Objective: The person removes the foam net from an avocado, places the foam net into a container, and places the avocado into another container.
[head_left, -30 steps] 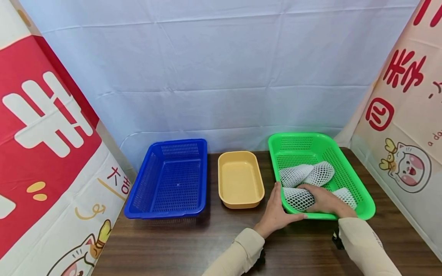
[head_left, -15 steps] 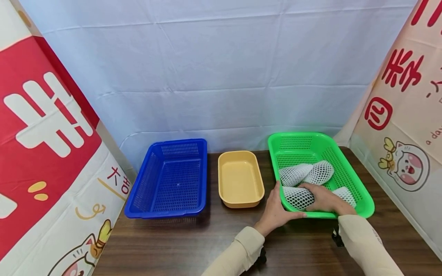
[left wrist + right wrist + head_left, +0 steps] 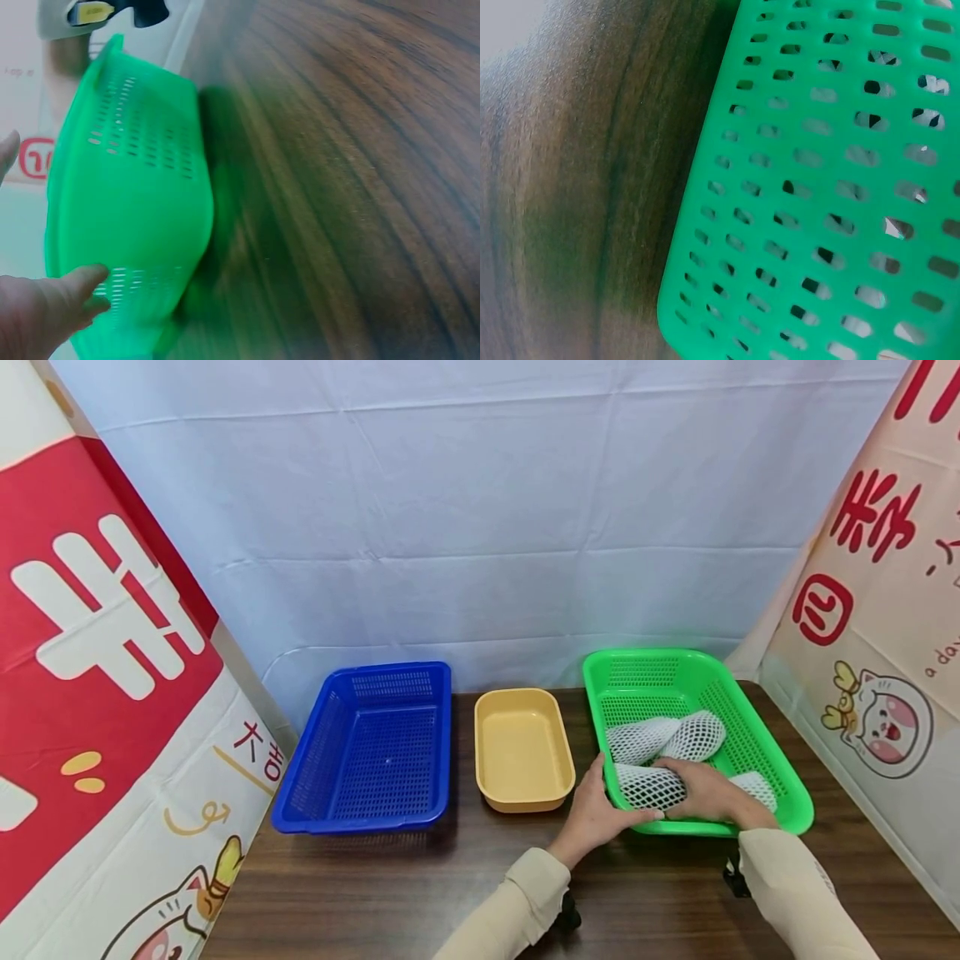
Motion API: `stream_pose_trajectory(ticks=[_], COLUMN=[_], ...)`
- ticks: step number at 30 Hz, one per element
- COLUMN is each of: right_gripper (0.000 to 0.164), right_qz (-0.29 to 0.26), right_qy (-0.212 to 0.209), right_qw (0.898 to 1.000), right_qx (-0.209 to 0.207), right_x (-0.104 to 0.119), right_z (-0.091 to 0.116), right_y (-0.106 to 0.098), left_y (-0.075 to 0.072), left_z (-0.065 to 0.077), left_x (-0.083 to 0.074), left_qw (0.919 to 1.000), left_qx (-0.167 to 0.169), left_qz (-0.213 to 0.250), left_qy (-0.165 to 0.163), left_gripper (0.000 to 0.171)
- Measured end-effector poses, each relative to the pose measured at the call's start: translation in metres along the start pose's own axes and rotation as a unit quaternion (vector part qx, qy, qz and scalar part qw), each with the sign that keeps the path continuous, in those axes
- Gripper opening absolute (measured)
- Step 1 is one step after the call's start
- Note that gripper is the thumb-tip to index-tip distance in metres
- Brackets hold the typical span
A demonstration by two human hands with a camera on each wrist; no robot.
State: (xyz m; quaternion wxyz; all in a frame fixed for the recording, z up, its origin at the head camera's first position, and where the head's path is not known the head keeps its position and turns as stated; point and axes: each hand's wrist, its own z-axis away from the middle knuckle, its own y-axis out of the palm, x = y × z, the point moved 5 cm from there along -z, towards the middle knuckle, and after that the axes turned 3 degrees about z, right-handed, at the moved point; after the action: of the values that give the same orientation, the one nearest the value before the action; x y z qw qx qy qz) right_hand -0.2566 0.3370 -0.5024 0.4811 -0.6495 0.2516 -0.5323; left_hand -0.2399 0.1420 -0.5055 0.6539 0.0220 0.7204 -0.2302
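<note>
In the head view a green basket [image 3: 759,727] holds several things wrapped in white foam netting. My right hand [image 3: 705,792] reaches inside over the front rim and grips the right end of the front foam-netted item [image 3: 648,788]; what the netting wraps cannot be told. At the basket's front left corner my left hand [image 3: 595,817] touches the wall, its fingers fairly straight and its thumb across the front rim. The left wrist view shows the left fingers [image 3: 79,292] against the basket's outer side [image 3: 135,214]. Only the basket's perforated wall [image 3: 810,187] and the table show in the right wrist view.
A yellow tray [image 3: 556,760] stands left of the green basket, with a blue basket [image 3: 442,735] farther left. All three stand on a dark wooden table [image 3: 360,893]. A pale cloth [image 3: 480,527] hangs behind, and printed cloths flank both sides.
The left thumb has moved slightly up over the front rim. My right hand and the netted item it grips have shifted a little to the right. The containers stay in place.
</note>
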Motion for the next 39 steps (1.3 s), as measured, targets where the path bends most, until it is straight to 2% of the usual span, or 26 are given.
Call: stream_pose_trajectory(ticks=[5, 10, 13, 24, 32, 39], right_gripper=[0.068, 0.071, 0.073, 0.069, 0.07, 0.073], right_qz=[-0.001, 0.001, 0.001, 0.006, -0.001, 0.021], right_qy=[0.012, 0.013, 0.013, 0.006, -0.002, -0.01], right_qw=[1.0, 1.0, 1.0, 0.998, 0.997, 0.994], right_qx=[-0.004, -0.015, -0.02, -0.06, -0.082, -0.105], right_x=[0.0, -0.001, -0.001, 0.003, 0.012, 0.018], right_z=[0.003, 0.006, 0.008, 0.013, 0.015, 0.017], right_y=[-0.004, -0.007, -0.009, -0.021, -0.034, -0.041], left_y=[-0.008, -0.016, -0.019, -0.033, -0.04, -0.04], left_z=[0.0, -0.003, -0.004, -0.008, -0.012, -0.014], left_x=[-0.005, -0.007, -0.006, -0.006, -0.005, 0.0], left_qw=[0.9994, 0.9961, 0.9938, 0.9916, 0.982, 0.9749], left_qx=[0.005, 0.005, 0.001, -0.009, -0.01, -0.014], left_qz=[0.022, 0.078, 0.103, 0.12, 0.186, 0.219], left_qy=[-0.026, -0.04, -0.043, -0.046, -0.031, -0.038], left_gripper=[0.096, 0.091, 0.088, 0.077, 0.069, 0.067])
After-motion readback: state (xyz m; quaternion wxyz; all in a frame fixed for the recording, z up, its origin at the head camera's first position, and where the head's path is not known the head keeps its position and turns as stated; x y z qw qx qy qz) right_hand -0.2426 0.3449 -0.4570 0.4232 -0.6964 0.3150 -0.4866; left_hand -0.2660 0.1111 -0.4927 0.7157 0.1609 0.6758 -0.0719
